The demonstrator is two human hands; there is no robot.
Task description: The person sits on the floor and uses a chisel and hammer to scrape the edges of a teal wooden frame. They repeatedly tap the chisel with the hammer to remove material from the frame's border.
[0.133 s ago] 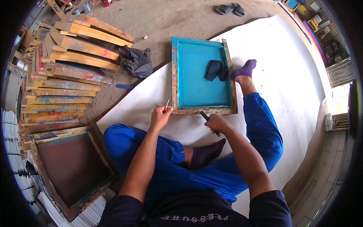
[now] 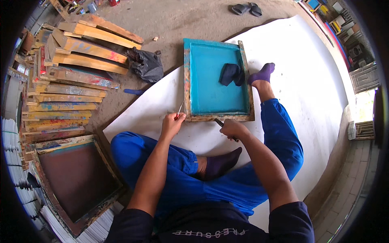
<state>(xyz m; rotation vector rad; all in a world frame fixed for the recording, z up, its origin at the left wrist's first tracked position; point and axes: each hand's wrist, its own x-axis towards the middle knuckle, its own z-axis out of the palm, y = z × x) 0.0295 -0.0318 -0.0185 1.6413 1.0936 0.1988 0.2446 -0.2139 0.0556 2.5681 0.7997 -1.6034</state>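
Note:
A wooden screen-printing frame [image 2: 187,81] with teal mesh [image 2: 210,95] lies flat on a white sheet between my legs. At its near left corner my left hand [image 2: 173,124] is closed round the red handle of a thin-shafted screwdriver [image 2: 180,107], the shaft pointing up along the frame's outer side. Just below the near rail, my right hand [image 2: 234,129] grips a dark tool that looks like pliers [image 2: 219,122]. Its tip is close to the rail; I cannot tell whether they touch. A folded dark cloth [image 2: 230,75] rests on the mesh.
The white sheet [image 2: 312,81] spreads under the frame and my legs. To the left stand several paint-stained wooden frames [image 2: 69,99], a black plastic bag [image 2: 146,67] and a brown-meshed frame [image 2: 77,174]. Dark sandals [image 2: 246,9] lie on the floor beyond.
My right hand has turned slightly, and the back end of the dark tool has swung a little up and to the right. My left hand stays in place.

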